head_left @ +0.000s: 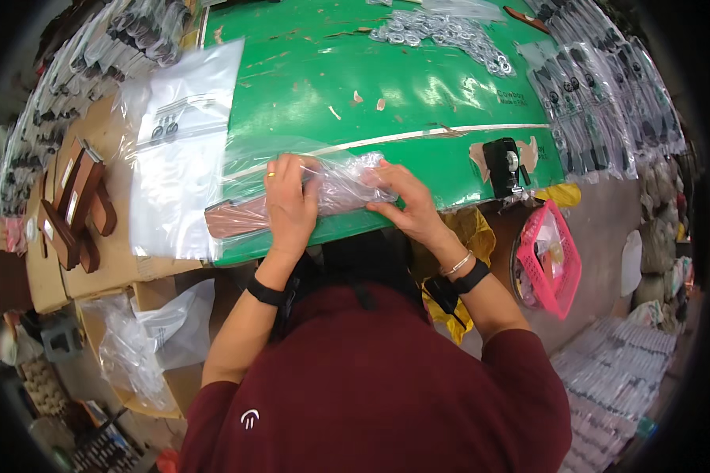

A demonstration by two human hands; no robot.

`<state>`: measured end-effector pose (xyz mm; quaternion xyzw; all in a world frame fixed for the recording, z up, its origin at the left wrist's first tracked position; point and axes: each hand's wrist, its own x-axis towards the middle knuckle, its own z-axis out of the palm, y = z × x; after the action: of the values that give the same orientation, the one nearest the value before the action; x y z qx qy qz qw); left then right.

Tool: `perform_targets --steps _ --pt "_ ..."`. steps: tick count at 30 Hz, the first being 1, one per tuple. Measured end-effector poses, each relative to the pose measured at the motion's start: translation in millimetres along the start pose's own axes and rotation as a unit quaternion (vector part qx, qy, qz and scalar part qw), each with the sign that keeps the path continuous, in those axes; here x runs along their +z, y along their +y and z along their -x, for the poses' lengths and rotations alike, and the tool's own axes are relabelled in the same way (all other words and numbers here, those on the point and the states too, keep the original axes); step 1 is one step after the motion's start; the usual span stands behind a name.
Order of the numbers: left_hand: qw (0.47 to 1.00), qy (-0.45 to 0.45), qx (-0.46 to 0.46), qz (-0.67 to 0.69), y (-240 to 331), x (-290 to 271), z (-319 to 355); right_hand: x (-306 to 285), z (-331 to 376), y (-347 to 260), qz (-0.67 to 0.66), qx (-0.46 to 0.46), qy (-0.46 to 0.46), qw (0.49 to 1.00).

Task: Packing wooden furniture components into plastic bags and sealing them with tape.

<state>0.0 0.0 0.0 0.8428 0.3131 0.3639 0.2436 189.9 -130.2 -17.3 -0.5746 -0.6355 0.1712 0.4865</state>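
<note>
Brown strip [237, 219] at green table's [308, 87] near edge, apparently inside clear bag [341, 169]; bag's right end crumpled, seemingly unfinished. Left hand [290, 197] fingers close together, right hand [410, 201] thumb apart, both on plastic; grip unclear. Brown pieces [77, 206] left of table look unbagged.

- You work at a green tabletop [308, 87], its surface crossed by a pale strip [434, 134].
- Along the edge nearest you lies a long brown piece [241, 218] in clear plastic.
- To your left, a stack of clear flat bags [177, 185] overlaps the green and the brown cardboard [162, 270] beside it.
- At the far right you have a heap of small round shiny pieces [442, 31].
- By your right edge sits a black device [501, 169]; small pale scraps [381, 104] dot the middle.
</note>
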Motion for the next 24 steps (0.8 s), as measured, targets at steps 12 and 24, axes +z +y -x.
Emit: perform_targets --steps 12,24 --pt "0.997 0.079 0.007 0.004 17 -41 -13 5 4 4 0.007 -0.039 0.014 0.999" --pt "0.944 -0.225 0.214 -0.110 32 -22 -14 11 6 0 0.046 -0.046 0.039 0.997"
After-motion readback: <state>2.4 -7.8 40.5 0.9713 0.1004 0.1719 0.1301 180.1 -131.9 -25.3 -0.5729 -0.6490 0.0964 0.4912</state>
